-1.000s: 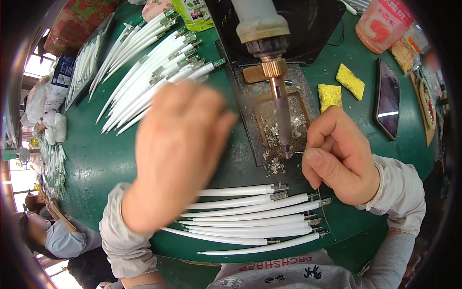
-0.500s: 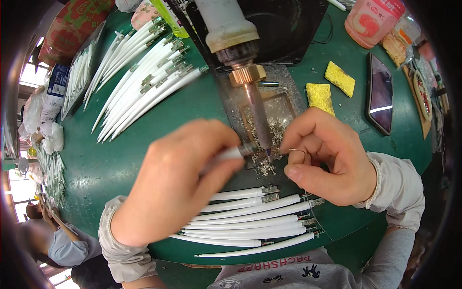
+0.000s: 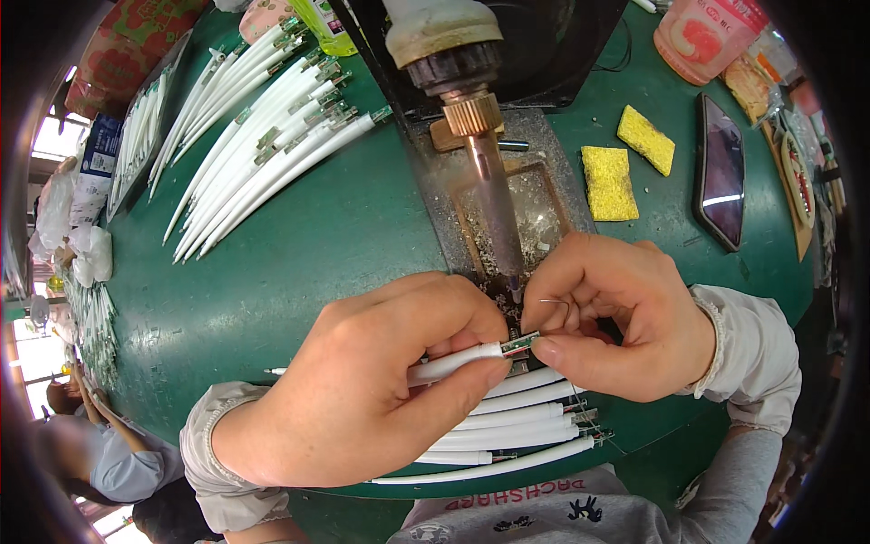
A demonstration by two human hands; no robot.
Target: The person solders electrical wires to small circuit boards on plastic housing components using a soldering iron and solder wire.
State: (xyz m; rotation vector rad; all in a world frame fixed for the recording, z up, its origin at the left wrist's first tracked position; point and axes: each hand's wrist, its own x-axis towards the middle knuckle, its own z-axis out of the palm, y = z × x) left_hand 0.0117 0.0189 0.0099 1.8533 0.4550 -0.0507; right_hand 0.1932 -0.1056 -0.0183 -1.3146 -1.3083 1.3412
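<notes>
A big round green table [image 3: 299, 236] fills the view. On its far left side lies a large pile of white cables [image 3: 263, 136]. A smaller pile of white cables [image 3: 517, 426] lies at the near edge, under the hands. A soldering iron [image 3: 467, 109] points down from the top, its tip just above the hands. The left hand [image 3: 381, 390] is curled shut around one white cable [image 3: 449, 364]. The right hand [image 3: 616, 317] pinches that cable's small metal end and also holds a thin wire [image 3: 555, 304]. Two yellow sponges [image 3: 625, 168] and a dark phone [image 3: 720, 172] lie on the right.
</notes>
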